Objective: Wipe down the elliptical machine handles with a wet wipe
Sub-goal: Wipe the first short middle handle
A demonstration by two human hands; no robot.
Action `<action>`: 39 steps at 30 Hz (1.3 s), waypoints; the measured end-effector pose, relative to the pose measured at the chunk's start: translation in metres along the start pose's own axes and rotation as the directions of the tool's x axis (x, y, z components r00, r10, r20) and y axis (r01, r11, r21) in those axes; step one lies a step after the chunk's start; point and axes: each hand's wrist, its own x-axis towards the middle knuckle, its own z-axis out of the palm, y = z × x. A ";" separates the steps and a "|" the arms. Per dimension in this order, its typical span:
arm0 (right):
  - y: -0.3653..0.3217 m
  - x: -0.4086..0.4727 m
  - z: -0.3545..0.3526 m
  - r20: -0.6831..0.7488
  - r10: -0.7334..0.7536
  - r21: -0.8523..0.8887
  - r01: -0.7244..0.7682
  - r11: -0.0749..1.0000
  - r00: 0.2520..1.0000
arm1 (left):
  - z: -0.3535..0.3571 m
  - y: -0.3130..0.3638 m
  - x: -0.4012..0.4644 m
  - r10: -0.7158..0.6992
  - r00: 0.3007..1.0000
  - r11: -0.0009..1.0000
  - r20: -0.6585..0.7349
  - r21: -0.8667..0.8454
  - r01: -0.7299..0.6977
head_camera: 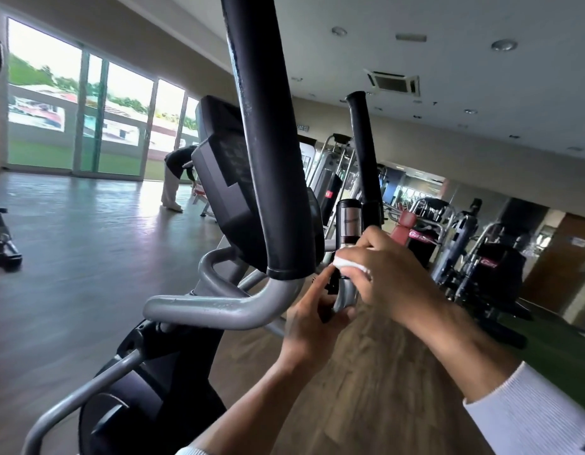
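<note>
Two hands work low at the middle of the elliptical. The left hand [312, 318] curls loosely round the lower grey stub of the short fixed grip [345, 292]. The right hand [391, 267], in a white ribbed sleeve [530, 418], has its fingers bent over one crumpled white wet wipe [347, 262], pressing it against that same grip just below its one dark-and-chrome sensor section [348, 221]. Beside them rise two long black foam-covered moving handles: a near, thick one [268, 136] and a thinner one [365, 152] behind. One dark console [225, 178] sits between. Farther off, one person [174, 178] bends over by the glass doors [81, 106].
</note>
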 end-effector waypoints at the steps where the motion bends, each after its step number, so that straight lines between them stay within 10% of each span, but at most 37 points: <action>1: 0.000 -0.003 0.001 0.017 -0.009 0.004 0.009 1.000 1.000 | 0.000 0.001 0.000 -0.002 1.000 1.000 0.004 -0.004 0.002; 39: 0.006 0.033 -0.003 -0.275 0.046 0.094 -0.021 0.995 0.960 | 0.000 0.006 -0.004 -0.013 1.000 0.996 0.016 -0.091 0.014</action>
